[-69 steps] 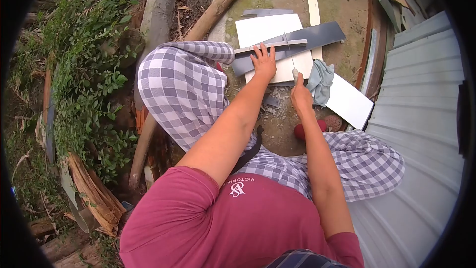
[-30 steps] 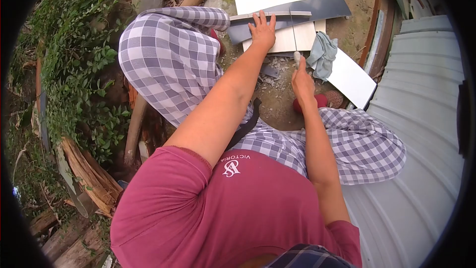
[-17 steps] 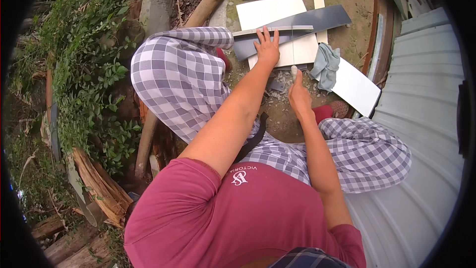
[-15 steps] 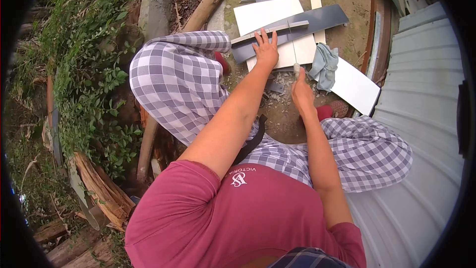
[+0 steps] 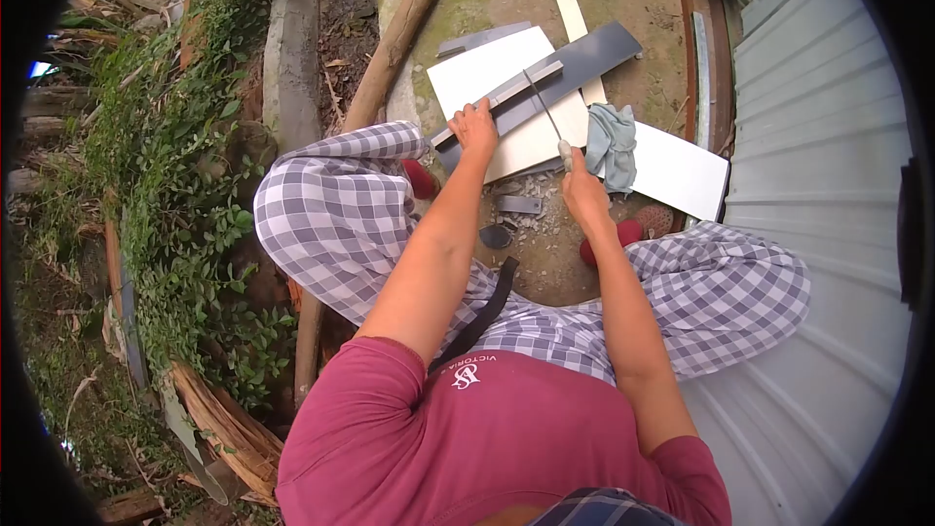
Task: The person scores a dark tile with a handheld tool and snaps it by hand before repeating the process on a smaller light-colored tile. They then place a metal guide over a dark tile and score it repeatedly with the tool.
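My left hand [image 5: 474, 130] has its fingers bent over a narrow light-grey strip [image 5: 516, 86], pressing it down near its lower left end. Beneath the strip lies a long dark grey panel [image 5: 606, 47], slanting across white panels [image 5: 487, 56]. My right hand [image 5: 586, 193] is closed around the pale handle of a thin-bladed hand tool [image 5: 547, 111]. Its long, slim blade points away from me, crossing the strip to the right of my left hand. The exact kind of tool cannot be made out.
A grey-green cloth [image 5: 612, 144] lies by another white panel [image 5: 682, 171] on the right. Small chips and a short grey offcut [image 5: 520, 205] lie on the ground before me. A wooden pole [image 5: 401, 34] runs along the left; corrugated metal sheeting [image 5: 808, 156] stands right.
My left hand has drawn its spread fingers in and shifted left along the strip. The tool's blade now slants over the strip. The whole view has shifted somewhat.
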A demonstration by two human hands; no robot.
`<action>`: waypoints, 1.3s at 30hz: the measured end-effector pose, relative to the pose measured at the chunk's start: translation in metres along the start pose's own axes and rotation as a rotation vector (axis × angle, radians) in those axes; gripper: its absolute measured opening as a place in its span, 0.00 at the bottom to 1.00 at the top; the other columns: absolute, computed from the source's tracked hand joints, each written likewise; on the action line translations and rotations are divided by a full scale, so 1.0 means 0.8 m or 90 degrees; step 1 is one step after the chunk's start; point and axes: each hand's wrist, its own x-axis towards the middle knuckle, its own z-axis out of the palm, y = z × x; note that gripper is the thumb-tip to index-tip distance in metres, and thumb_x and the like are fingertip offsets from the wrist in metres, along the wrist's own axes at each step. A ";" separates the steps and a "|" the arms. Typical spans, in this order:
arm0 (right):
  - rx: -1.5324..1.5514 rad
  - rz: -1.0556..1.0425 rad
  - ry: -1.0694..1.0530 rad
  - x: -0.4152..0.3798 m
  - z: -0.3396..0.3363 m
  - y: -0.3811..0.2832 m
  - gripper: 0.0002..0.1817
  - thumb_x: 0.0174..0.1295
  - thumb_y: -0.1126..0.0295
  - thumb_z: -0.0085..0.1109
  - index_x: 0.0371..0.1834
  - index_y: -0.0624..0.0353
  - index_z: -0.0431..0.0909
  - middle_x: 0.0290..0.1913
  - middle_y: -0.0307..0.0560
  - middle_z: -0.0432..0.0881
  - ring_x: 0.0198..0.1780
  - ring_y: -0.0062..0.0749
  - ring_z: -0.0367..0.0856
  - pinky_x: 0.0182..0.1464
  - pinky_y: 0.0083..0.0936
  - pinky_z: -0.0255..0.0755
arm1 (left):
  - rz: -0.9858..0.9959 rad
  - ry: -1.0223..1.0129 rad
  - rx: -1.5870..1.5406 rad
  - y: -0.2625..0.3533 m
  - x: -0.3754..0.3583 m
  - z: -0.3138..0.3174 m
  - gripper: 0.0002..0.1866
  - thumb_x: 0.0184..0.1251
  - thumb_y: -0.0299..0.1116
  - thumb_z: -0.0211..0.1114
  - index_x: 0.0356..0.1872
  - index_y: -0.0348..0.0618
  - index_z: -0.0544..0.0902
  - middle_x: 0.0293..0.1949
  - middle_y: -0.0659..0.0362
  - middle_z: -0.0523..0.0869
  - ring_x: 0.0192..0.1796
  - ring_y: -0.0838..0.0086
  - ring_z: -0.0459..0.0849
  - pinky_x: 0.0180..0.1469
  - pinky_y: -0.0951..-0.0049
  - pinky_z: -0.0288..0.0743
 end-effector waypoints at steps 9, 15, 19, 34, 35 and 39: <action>-0.014 -0.055 0.050 -0.018 0.023 -0.005 0.29 0.63 0.67 0.43 0.68 0.46 0.50 0.35 0.63 0.80 0.37 0.61 0.79 0.40 0.52 0.69 | 0.070 -0.071 -0.045 0.055 0.005 0.006 0.08 0.62 0.31 0.54 0.39 0.49 0.80 0.41 0.54 0.79 0.48 0.58 0.75 0.49 0.50 0.65; -0.039 -0.032 0.026 -0.018 0.028 0.003 0.30 0.63 0.66 0.43 0.69 0.46 0.49 0.37 0.63 0.80 0.39 0.61 0.79 0.43 0.52 0.69 | 0.057 -0.037 0.009 0.057 0.003 0.009 0.10 0.62 0.29 0.52 0.42 0.47 0.78 0.44 0.52 0.77 0.50 0.56 0.74 0.57 0.42 0.59; -0.046 -0.015 -0.008 -0.019 0.040 0.002 0.32 0.63 0.66 0.43 0.70 0.46 0.46 0.35 0.66 0.79 0.39 0.61 0.79 0.44 0.51 0.70 | 0.040 -0.026 0.039 0.053 -0.008 0.022 0.16 0.62 0.28 0.51 0.51 0.50 0.73 0.54 0.47 0.72 0.59 0.47 0.67 0.63 0.36 0.49; -0.028 0.012 -0.063 -0.026 0.034 -0.011 0.31 0.63 0.66 0.42 0.69 0.53 0.45 0.33 0.69 0.79 0.39 0.63 0.79 0.44 0.52 0.69 | 0.080 -0.070 0.051 0.047 -0.001 0.013 0.15 0.60 0.26 0.51 0.48 0.52 0.73 0.49 0.48 0.73 0.53 0.50 0.71 0.63 0.35 0.49; -0.016 0.002 -0.063 -0.022 0.032 -0.010 0.31 0.63 0.66 0.42 0.69 0.53 0.45 0.34 0.70 0.79 0.39 0.63 0.79 0.44 0.52 0.69 | 0.080 -0.060 0.047 0.047 -0.002 0.014 0.13 0.60 0.26 0.51 0.45 0.52 0.74 0.48 0.49 0.74 0.52 0.51 0.72 0.62 0.35 0.50; -0.028 -0.006 -0.050 0.008 0.036 -0.010 0.32 0.63 0.65 0.42 0.70 0.54 0.43 0.35 0.70 0.79 0.39 0.65 0.78 0.44 0.52 0.69 | 0.090 -0.042 0.053 0.046 -0.004 0.014 0.12 0.60 0.26 0.51 0.44 0.51 0.73 0.48 0.49 0.73 0.52 0.51 0.72 0.62 0.34 0.50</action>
